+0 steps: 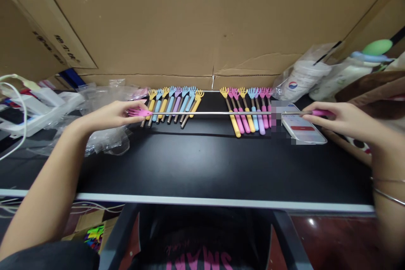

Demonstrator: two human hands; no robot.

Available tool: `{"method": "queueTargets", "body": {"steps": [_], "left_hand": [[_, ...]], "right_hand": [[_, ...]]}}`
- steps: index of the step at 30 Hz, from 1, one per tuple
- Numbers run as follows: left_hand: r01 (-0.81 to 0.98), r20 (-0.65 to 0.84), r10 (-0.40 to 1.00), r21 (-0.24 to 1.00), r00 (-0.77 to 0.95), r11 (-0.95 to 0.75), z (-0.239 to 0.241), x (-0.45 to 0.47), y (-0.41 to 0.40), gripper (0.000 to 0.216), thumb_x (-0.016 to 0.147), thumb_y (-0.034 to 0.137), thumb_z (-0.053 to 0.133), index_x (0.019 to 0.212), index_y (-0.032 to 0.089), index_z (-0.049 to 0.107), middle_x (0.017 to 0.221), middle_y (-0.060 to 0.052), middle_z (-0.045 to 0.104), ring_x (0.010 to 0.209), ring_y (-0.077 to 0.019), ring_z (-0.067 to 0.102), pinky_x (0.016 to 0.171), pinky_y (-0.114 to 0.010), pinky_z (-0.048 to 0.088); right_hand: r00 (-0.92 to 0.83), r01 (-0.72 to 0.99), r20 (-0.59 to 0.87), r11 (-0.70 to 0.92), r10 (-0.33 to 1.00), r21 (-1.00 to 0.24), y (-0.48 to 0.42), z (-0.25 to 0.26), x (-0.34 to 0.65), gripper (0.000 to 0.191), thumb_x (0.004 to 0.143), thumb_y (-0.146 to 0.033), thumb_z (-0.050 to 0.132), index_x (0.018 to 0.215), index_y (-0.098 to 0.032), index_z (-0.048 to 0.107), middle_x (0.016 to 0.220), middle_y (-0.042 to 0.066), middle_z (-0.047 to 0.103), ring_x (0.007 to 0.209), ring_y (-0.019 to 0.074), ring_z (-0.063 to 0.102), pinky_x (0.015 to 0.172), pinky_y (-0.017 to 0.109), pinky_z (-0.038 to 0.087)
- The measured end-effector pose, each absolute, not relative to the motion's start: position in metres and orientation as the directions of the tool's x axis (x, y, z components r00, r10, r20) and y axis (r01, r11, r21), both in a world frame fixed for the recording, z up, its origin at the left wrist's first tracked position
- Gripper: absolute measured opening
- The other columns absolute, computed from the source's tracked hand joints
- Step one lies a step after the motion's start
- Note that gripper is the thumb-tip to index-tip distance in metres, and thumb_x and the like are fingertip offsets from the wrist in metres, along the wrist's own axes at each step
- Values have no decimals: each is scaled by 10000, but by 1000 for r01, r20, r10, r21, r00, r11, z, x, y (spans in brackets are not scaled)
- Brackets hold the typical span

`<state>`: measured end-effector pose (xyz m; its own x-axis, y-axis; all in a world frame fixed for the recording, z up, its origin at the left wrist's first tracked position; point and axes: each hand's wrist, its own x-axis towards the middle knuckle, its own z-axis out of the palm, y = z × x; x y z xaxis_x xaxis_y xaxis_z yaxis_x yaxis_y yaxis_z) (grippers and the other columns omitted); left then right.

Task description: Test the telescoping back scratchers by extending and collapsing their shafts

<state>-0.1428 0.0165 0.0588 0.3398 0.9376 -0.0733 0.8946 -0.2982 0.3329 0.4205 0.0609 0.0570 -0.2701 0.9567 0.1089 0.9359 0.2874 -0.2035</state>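
A telescopic back scratcher (202, 113) is drawn out long and level above the black table. My left hand (118, 114) is closed on its pink claw head at the left end. At the other end, the fingers of my right hand (340, 118) grip it by the pink handle. Behind its rod lie two rows of back scratchers with claws pointing away: a left group (171, 105) in yellow, blue and purple, and a right group (243, 116) in yellow, pink, blue and purple. Their lower ends point toward me.
Clear plastic bags (107, 139) and a white power strip (47, 112) with cables sit at left. At right are a phone (305, 128), a bagged cup (303, 78) and a bottle (354, 71). Cardboard (190, 21) walls the back. Below the table edge stands a box of colourful items (94, 236).
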Motion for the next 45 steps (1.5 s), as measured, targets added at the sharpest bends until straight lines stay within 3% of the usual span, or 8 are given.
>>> {"method": "queueTargets", "body": {"steps": [7,14,22,31,37,45], "left_hand": [[899,-79,953,362,292,-245,58,-142,18,466,852,570,465,1139,206,521,1082,-14,633,938,-189,567,825,-289,457],[890,-79,952,383,297,-246,55,-146,21,457,842,576,484,1121,216,522,978,11,663,885,-182,584,787,-284,469],[900,-38,965,370,260,-228,59,-144,19,462,833,596,484,1085,215,554,993,10,644,909,-190,567,795,-277,429],[902,-3,973,377,229,-211,64,-154,17,460,830,600,492,1041,195,546,937,19,629,862,-169,558,744,-237,425],[915,-4,980,359,197,-182,58,-161,22,525,797,656,477,1031,193,554,946,-5,642,850,-181,564,744,-252,436],[924,-4,985,348,171,-159,50,-165,28,594,758,687,485,1063,187,581,973,-33,659,842,-194,572,749,-262,443]], "right_hand": [[-268,931,121,289,956,-222,60,53,416,565,714,-685,498,903,-164,607,833,60,641,739,170,556,685,277,400],[-293,926,130,315,947,-210,62,48,417,519,735,-673,504,882,-182,590,781,48,628,693,155,537,642,256,383],[-289,929,160,317,944,-193,63,48,419,533,727,-687,487,866,-181,583,777,50,623,676,151,525,631,252,375],[-91,986,260,124,961,-114,60,54,425,430,690,-573,551,891,-202,634,752,52,662,668,173,558,596,254,355],[-69,995,328,88,942,-43,64,51,429,406,676,-562,521,864,-225,649,715,47,653,647,184,558,576,261,340],[-111,988,259,135,960,-78,67,42,432,387,697,-563,528,917,-257,619,742,10,653,638,162,558,558,235,340]]}}
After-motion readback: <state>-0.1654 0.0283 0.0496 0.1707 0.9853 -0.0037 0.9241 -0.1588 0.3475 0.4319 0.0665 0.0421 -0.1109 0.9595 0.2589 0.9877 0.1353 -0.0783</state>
